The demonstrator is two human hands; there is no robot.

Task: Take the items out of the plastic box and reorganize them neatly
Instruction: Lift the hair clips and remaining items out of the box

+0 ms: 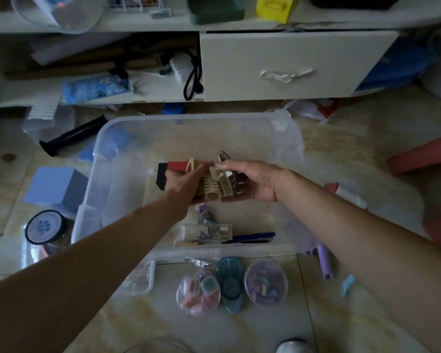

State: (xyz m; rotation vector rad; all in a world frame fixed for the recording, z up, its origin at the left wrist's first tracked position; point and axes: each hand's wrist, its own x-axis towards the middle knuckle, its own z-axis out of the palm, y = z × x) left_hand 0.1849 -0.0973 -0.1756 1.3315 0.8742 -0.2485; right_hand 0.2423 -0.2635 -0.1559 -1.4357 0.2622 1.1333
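Mid-frame, the left hand (181, 184) and right hand (250, 182) curl their fingers round a bunch of hair claws (215, 184) above the plastic box (107, 159); several items lie out at lower centre (pens (252, 238) and a small case (206, 231) remain inside), so roughly halfway

Translucent plastic box (117, 138), matt beige plastic hair claws (211, 186), glossy floor tiles (265, 327)

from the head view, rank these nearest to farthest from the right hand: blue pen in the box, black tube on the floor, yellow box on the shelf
From the right hand:
1. blue pen, just below it, inside the plastic box near the front wall.
2. black tube, on the floor left of the box.
3. yellow box, up on the shelf at top.
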